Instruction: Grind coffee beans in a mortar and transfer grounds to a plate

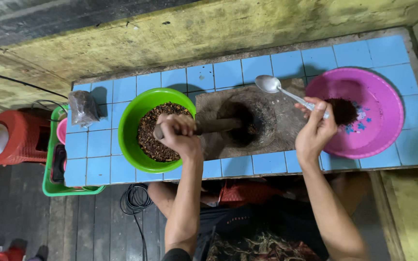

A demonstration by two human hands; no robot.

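My left hand (pixel 177 133) grips the end of a wooden pestle (pixel 218 125) whose other end rests in the dark hollow of a stone mortar (pixel 267 116) on the blue-tiled counter. My right hand (pixel 317 126) holds a metal spoon (pixel 276 87) by its handle, the bowl raised above the mortar's far edge. A green bowl (pixel 134 121) of dark brown dried spices sits left of the mortar, partly under my left hand. A pink basin (pixel 380 113) to the right holds a small heap of dark ground powder.
A small plastic bag of dark material (pixel 83 107) lies at the counter's left end. A green crate (pixel 54 186) and a red plastic stool (pixel 20 137) stand left of the counter. A black cable (pixel 134 200) coils on the floor. A yellowed wall (pixel 218 29) backs the counter.
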